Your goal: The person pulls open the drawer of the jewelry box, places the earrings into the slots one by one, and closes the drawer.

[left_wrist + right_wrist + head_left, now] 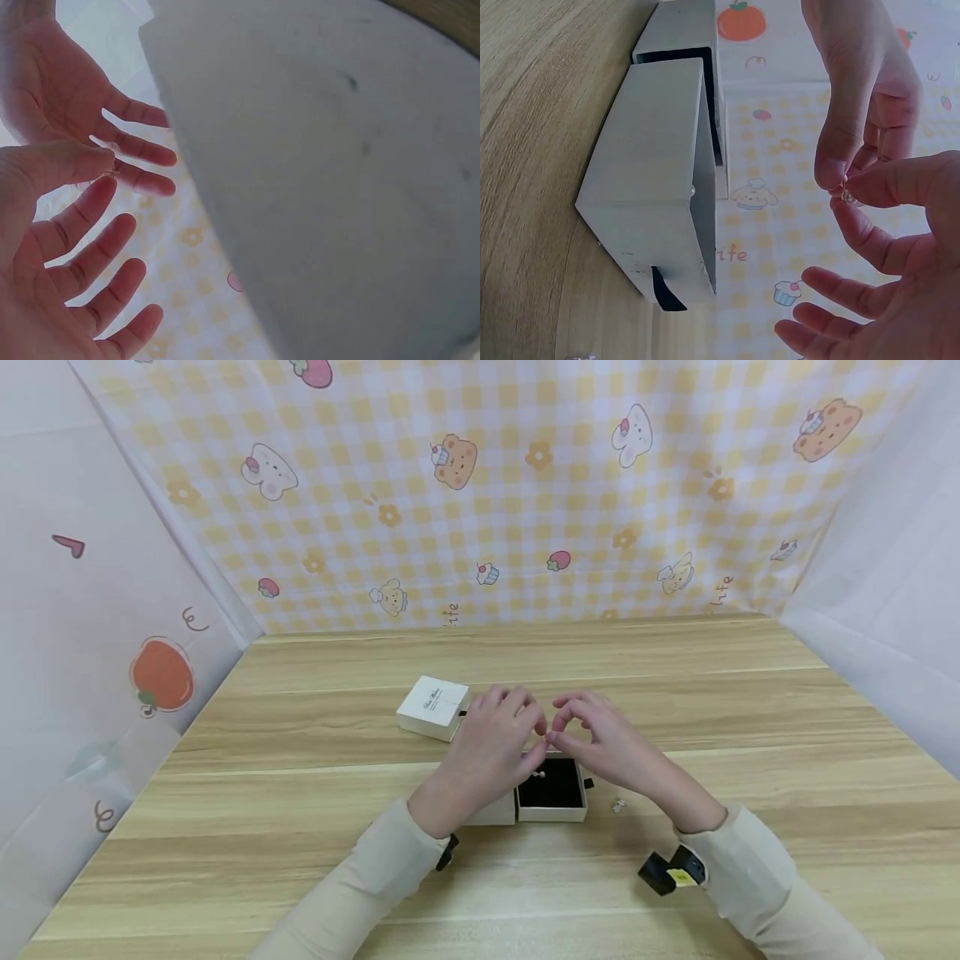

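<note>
Pinching a tiny jewel point(847, 197) with my left hand point(495, 739) and right hand point(611, 739), I hold it by the open box's point(551, 815) far side, grip narrow. It could slip if I squeeze crooked. My left hand blocks part of the open box; a shiny bit point(618, 806) lies right, a white box point(433, 706) far left.

We see both arms point(772, 877) reaching inward over the desk point(825, 777), bringing left grip point(495, 735) and right grip point(611, 745) together, fingertips seemingly touching, though we can't be certain. Each pinches between thumb and forefinger; the left's spare fingers point(101, 247) spread loosely, as do the right's.
</note>
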The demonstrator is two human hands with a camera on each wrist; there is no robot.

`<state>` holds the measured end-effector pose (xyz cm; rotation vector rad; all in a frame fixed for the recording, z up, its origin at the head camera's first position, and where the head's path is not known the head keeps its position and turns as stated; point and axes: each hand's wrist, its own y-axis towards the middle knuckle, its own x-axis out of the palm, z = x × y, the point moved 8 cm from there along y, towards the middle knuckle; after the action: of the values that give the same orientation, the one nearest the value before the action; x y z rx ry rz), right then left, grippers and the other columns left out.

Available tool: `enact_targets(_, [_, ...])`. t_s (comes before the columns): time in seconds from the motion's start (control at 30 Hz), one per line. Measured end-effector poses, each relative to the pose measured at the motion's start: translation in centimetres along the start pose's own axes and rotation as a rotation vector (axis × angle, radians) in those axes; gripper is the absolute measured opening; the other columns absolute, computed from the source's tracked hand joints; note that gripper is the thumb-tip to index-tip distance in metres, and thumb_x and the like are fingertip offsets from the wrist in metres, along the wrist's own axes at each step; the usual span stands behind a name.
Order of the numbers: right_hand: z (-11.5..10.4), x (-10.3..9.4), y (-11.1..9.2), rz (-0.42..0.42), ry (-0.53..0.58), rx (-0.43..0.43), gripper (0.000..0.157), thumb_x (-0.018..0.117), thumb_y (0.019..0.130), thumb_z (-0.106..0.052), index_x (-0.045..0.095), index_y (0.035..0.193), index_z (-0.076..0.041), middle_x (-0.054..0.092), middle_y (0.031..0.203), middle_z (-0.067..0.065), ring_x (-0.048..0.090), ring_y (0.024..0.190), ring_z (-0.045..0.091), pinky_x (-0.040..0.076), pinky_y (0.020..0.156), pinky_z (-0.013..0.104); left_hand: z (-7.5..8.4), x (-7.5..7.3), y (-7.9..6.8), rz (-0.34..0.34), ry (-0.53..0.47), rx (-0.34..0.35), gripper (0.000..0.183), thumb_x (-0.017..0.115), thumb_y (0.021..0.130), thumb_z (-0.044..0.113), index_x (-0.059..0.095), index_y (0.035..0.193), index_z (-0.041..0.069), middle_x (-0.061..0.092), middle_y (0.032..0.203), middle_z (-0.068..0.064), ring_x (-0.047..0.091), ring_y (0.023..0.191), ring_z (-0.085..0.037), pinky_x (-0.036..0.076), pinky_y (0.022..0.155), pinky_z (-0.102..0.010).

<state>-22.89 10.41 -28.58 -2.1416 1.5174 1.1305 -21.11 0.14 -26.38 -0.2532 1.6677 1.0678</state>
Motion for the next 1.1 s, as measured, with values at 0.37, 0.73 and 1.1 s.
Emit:
enact_targets(0.37, [0.05,-0.25,-0.03,-0.007,-0.003,0.024,0.009,0.056,0.092,-0.017,0.057,0.087,-0.009,0.049,0.128,0.021,0.041,0.121,0.041,0.04,0.091,0.058,0.12,-0.67,0.08,0.089,-0.033,0.047,0.013,0.068,0.084,0.029,0.064,0.083,0.016,0.061,0.099,0.001,0.053,0.095,-0.02,0.045,0.081,-0.036])
enact_targets(0.73, [-0.42,-0.57,-0.25,-0.011,-0.029,0.022,0.011,0.057,0.092,-0.019,0.059,0.085,-0.011,0.051,0.128,0.019,0.04,0.121,0.041,0.04,0.089,0.059,-0.16,-0.76,0.06,0.075,-0.066,0.048,0.011,0.07,0.083,0.029,0.067,0.081,0.019,0.06,0.102,0.003,0.052,0.097,-0.019,0.044,0.085,-0.039])
enact_targets(1.1, [-0.92,-0.73,-0.47,-0.015,-0.07,-0.014,0.007,0.058,0.092,-0.017,0.061,0.088,-0.013,0.05,0.129,0.018,0.038,0.123,0.041,0.036,0.093,0.063,-0.49,-0.94,0.18,0.048,-0.075,0.027,0.008,0.069,0.082,0.03,0.069,0.08,0.022,0.06,0.102,0.004,0.052,0.097,-0.019,0.044,0.084,-0.035])
